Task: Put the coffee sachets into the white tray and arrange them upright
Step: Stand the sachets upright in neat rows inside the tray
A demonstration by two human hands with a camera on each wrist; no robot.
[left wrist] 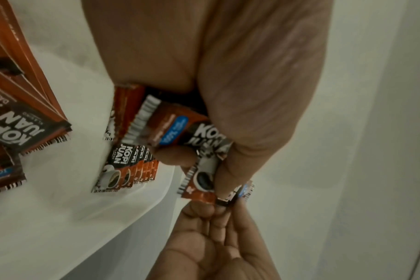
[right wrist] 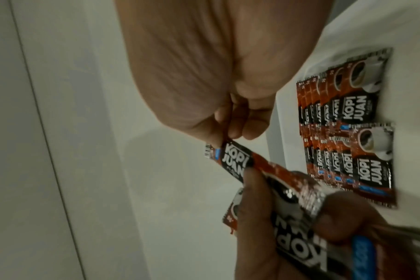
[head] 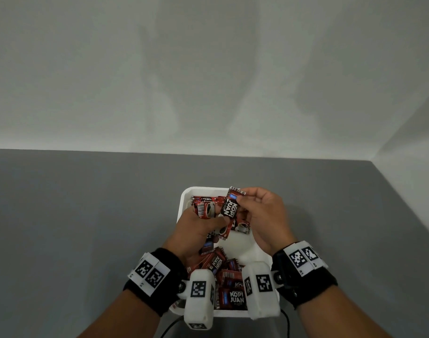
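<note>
The white tray sits on the grey table in front of me. Several red and black Kopi Juan sachets stand upright in a row at its far end. A loose pile of sachets lies at its near end. My left hand grips a small bundle of sachets above the tray. My right hand pinches the top of one sachet, whose lower end lies under my left thumb.
The grey table runs to a white wall behind and ends at an edge on the right. A black cable hangs at the near side below the tray.
</note>
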